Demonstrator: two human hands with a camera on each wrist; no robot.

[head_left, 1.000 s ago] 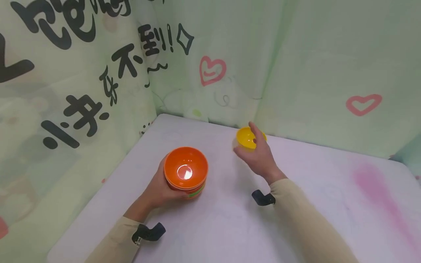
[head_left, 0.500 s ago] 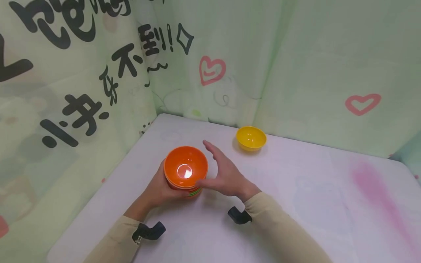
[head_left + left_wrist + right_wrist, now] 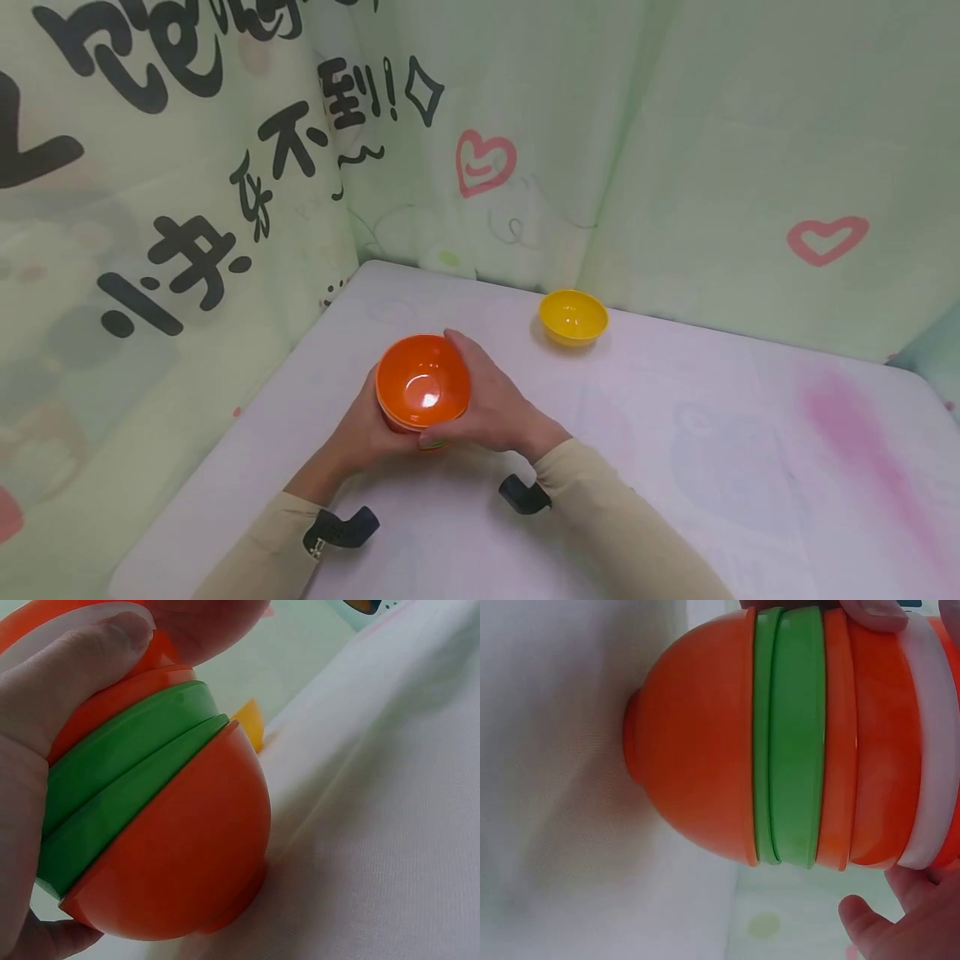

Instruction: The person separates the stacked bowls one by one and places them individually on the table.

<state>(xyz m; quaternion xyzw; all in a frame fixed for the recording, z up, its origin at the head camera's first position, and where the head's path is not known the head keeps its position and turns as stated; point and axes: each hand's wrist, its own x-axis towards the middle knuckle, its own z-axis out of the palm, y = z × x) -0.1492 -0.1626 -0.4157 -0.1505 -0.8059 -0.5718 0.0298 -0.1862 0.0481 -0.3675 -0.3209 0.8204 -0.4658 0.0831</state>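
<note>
1. Head: the left hand (image 3: pixel 363 433) and right hand (image 3: pixel 498 412) both grasp a stack of glossy round orange and green bowls (image 3: pixel 423 383) on the white table (image 3: pixel 675 467); a shiny yellow bowl (image 3: pixel 573 317) sits beyond.
2. Left wrist: green bands (image 3: pixel 131 765) top the lowest orange bowl (image 3: pixel 187 840).
3. Right wrist: a pale band (image 3: pixel 936 735) rings the upper stack.

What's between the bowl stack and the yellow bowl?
Head view: the right hand against the bowl stack, then bare table up to the yellow bowl.
</note>
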